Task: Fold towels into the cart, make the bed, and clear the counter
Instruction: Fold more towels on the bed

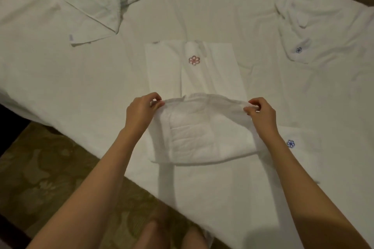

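The left hand pinches the 9 o'clock corner of a white folded terry towel, the right hand its 3 o'clock corner. The towel sags between them toward 6 o'clock, resting on the white bed sheet.

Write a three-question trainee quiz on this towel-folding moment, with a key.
1. True or false: both hands pinch the same towel.
2. What colour is the flower on the flat towel beyond the hands?
A. green
B. pink
C. black
3. Fill in: the crumpled towel lies at the far ____ of the bed.

Key:
1. True: the left hand and the right hand each pinch an upper corner.
2. B
3. left
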